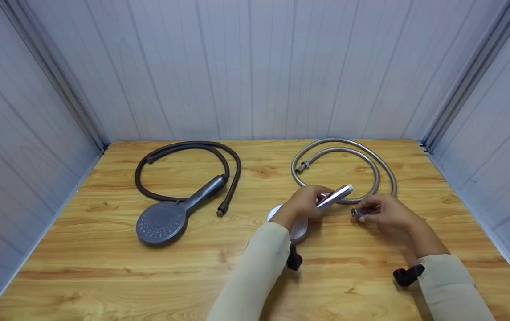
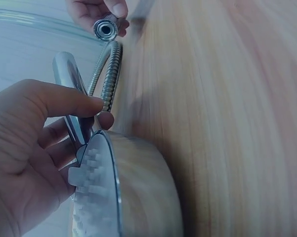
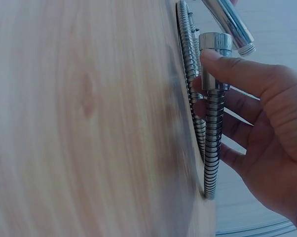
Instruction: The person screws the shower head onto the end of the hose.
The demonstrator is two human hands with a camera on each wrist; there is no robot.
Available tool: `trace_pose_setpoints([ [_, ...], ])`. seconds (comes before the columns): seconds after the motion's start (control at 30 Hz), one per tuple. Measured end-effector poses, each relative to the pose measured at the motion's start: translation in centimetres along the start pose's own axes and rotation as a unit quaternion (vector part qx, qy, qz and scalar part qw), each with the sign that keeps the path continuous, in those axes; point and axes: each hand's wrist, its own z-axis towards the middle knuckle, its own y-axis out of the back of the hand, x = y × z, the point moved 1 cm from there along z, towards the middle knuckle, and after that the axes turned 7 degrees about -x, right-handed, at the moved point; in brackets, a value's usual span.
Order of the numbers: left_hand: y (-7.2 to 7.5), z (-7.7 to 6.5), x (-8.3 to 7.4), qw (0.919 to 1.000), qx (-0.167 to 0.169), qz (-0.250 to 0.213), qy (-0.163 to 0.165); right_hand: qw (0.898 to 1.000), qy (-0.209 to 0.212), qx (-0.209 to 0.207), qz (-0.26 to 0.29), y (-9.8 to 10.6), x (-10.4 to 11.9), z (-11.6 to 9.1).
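Observation:
My left hand (image 1: 303, 203) grips a chrome shower head (image 2: 143, 182) by its handle (image 1: 336, 196), whose threaded end points up and to the right. The round spray face with pale nozzles shows below the fingers in the left wrist view. Between thumb and fingers, my right hand (image 1: 386, 213) pinches the chrome end nut (image 3: 215, 61) of a silver metal shower hose (image 3: 214, 143). The nut's open mouth (image 2: 105, 30) faces the left hand. Handle end and nut are a short gap apart. The rest of the silver hose (image 1: 346, 141) lies looped behind both hands.
On the left of the wooden table (image 1: 170, 285) lie a dark grey shower head (image 1: 161, 223) and a looped dark hose (image 1: 237, 169) with its end fitting (image 1: 222, 209). The silver hose's other end (image 1: 302, 167) rests inside its loop. Pale panel walls (image 1: 268, 67) enclose the table.

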Motion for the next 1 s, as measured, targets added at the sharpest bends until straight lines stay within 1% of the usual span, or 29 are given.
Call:
trace_pose_setpoints([
  [0.17, 0.2, -0.1, 0.3, 0.9992, 0.005, -0.039, 0.002, 1.0, -0.016, 0.002, 0.004, -0.1, 0.3, 0.0],
  [0.27, 0.3, -0.1, 0.4, 0.9981, 0.008, -0.059, -0.013, 1.0, -0.021, 0.003, 0.007, -0.2, 0.5, 0.0],
  [0.37, 0.4, -0.1, 0.3, 0.9973, 0.012, -0.067, -0.03, 1.0, -0.024, 0.003, 0.015, -0.2, 0.7, 0.0],
  [0.53, 0.5, -0.2, 0.2, 0.9969, 0.019, -0.069, -0.032, 0.999, -0.019, 0.0, 0.03, -0.1, 0.9, -0.1],
  [0.77, 0.7, -0.2, 0.2, 0.992, 0.034, -0.111, -0.051, 0.997, 0.011, -0.006, 0.07, 0.3, 1.1, -0.4],
  [0.87, 0.8, -0.4, 0.3, 0.9903, 0.037, -0.123, -0.053, 0.997, 0.009, -0.012, 0.082, 0.4, 1.2, -0.4],
  [1.0, 0.9, -0.5, 0.5, 0.9894, 0.037, -0.132, -0.046, 0.995, 0.002, -0.017, 0.096, 0.7, 1.4, -0.6],
])
